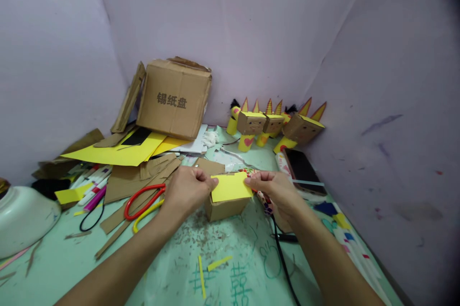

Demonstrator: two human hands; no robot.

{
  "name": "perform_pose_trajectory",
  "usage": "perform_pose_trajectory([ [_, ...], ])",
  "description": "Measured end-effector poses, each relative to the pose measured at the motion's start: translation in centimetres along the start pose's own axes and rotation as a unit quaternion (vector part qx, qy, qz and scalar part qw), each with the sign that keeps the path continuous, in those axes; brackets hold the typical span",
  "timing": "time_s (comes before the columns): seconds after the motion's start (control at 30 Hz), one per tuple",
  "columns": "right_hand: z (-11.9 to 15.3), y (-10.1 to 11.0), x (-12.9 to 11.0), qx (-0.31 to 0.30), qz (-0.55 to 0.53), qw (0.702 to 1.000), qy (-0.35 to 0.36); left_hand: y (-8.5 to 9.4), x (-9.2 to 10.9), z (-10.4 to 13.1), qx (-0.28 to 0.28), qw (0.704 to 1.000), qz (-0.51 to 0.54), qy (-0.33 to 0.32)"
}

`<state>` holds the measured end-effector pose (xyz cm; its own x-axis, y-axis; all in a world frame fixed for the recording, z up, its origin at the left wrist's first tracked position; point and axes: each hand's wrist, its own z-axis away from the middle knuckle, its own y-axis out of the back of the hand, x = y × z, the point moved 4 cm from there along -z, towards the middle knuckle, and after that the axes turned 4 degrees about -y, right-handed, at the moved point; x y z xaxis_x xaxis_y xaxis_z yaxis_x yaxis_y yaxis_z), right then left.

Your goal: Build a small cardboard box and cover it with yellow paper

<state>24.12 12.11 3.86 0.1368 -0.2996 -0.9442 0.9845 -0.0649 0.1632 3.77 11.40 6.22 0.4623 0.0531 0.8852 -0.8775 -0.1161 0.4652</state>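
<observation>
The left grip (193,187) and right grip (270,185) each pinch a side edge of the card (232,187), apparently to hold it square over the box (227,210) between them. The scissors (151,187) lie beside the left grip, likely for ready reach.

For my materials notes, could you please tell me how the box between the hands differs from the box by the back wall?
The front box is much smaller than the back box. The back box bears dark printed characters; the front box shows none. Yellow paper covers most of the front box's top, but none shows on the back box. Both are brown cardboard.
</observation>
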Motion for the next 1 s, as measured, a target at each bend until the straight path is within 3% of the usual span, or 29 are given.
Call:
perform_pose_trajectory([
  [0.13, -0.1, 0.0, -0.1, 0.015, 0.012, 1.0, 0.016, 0.1, 0.2, 0.1, 0.004, 0.996, -0.09, 0.002],
  [0.33, -0.5, 0.4, 0.7, 0.021, -0.005, 0.999, 0.025, 0.9, -0.1, -0.2, -0.003, 0.992, -0.124, -0.021],
  [0.43, 0.0, 1.2, 0.7, 0.045, -0.023, 0.997, 0.063, 2.1, -0.4, 0.4, 0.042, 0.994, -0.067, -0.072],
  [0.53, 1.7, 2.2, -0.2, 0.09, 0.037, 0.981, 0.169, 2.7, -1.7, 1.9, 0.051, 0.992, 0.017, -0.111],
  [0.6, 3.3, 2.2, -0.8, 0.105, 0.128, 0.947, 0.276, 2.1, -2.9, 2.8, 0.004, 0.993, 0.027, -0.114],
  [0.73, 5.9, 0.2, -0.4, 0.052, 0.326, 0.824, 0.461, -0.3, -4.6, 3.4, -0.083, 0.989, 0.032, -0.119],
  [0.83, 6.3, -1.6, 0.4, 0.032, 0.398, 0.767, 0.502, -1.8, -4.9, 3.1, -0.123, 0.984, 0.058, -0.117],
  [1.0, 5.6, -3.6, 0.4, 0.018, 0.431, 0.726, 0.536, -2.8, -4.9, 2.7, -0.139, 0.978, 0.095, -0.123],
])
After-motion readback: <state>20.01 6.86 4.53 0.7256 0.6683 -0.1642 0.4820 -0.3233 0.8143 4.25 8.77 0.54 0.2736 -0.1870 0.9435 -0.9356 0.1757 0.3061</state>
